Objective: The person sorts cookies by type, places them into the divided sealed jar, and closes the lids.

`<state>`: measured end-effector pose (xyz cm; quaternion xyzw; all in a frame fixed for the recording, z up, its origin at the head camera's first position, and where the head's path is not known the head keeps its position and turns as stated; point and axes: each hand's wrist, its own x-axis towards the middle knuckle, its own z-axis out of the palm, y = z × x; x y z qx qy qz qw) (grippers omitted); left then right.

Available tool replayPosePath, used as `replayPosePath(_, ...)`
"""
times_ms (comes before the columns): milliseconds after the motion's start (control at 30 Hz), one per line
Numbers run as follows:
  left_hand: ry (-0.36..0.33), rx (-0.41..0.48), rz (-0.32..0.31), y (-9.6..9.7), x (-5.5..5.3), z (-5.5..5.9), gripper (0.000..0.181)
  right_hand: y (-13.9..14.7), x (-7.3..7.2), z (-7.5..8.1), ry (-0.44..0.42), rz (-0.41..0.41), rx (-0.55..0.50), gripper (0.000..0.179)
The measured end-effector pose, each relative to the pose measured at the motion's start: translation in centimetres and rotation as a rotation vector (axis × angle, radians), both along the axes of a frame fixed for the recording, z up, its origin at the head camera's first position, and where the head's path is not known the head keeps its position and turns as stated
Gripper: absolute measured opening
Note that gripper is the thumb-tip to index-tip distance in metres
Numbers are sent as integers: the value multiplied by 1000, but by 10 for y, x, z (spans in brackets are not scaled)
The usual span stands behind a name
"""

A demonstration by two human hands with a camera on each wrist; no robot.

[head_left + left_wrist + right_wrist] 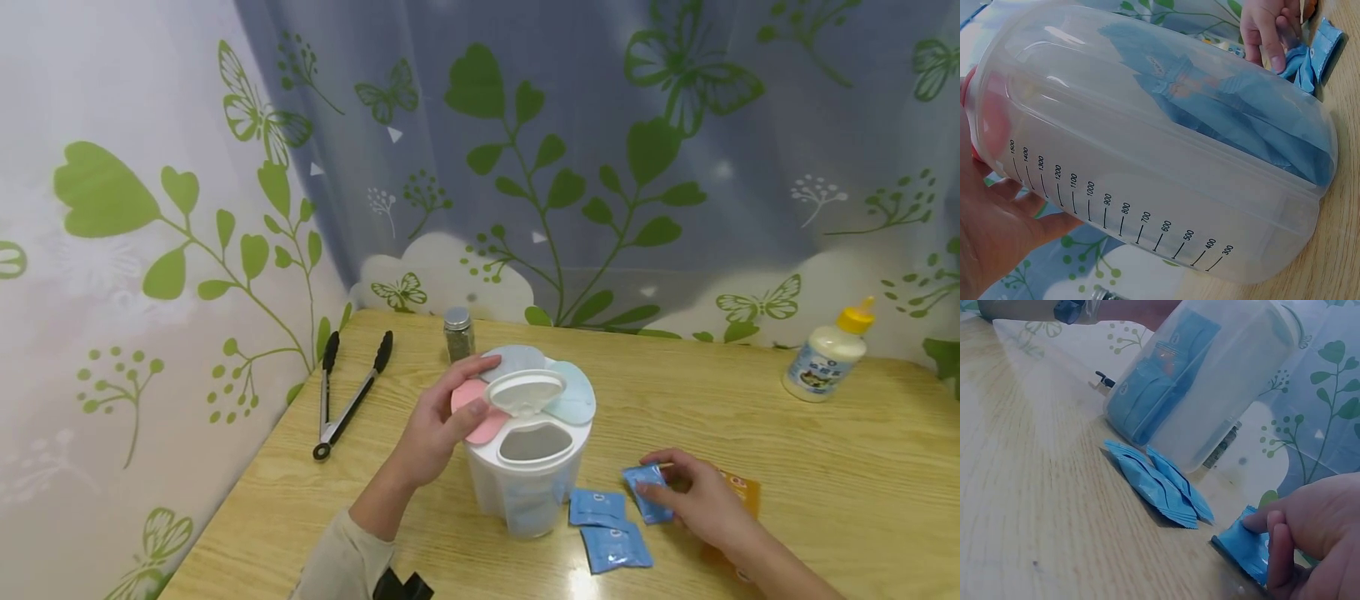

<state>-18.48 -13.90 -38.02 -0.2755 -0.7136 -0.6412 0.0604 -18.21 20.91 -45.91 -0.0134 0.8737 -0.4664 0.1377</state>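
A clear storage container (pixel 487 492) with a white top and petal-shaped coloured lids stands on the table. Its front white lid (pixel 527 393) is flipped up over an uncovered compartment. My left hand (pixel 431 432) grips the container's upper left side, its thumb over the pink lid (pixel 480 429). Through the wall, several blue packets (pixel 1210 119) show in one compartment. To the right of the container, my right hand (pixel 708 504) pinches a blue packet (pixel 645 485) between thumb and fingers. Two more blue packets, one (pixel 597 505) behind the other (pixel 618 550), lie beside the container.
Orange packaging (pixel 742 492) lies partly under the right hand. Behind the container is a small spice jar (pixel 459 335). Black-tipped tongs (pixel 348 408) lie spread at the left. A yellow-capped bottle (pixel 821 362) stands at the back right, near the patterned curtain (pixel 585 275).
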Motion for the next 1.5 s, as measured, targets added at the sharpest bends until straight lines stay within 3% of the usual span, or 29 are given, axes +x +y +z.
replayPosePath(400, 5, -10, 9, -2, 1, 1, 48, 3, -3, 8, -60, 37, -140, 38)
replayPosePath(667, 20, -4, 4, -2, 2, 1, 48, 6, -2, 15, -89, 39, -229, 43)
replayPosePath(1500, 17, 1, 3, 1, 1, 1, 49, 3, 10, 52, -25, 63, -331, 43)
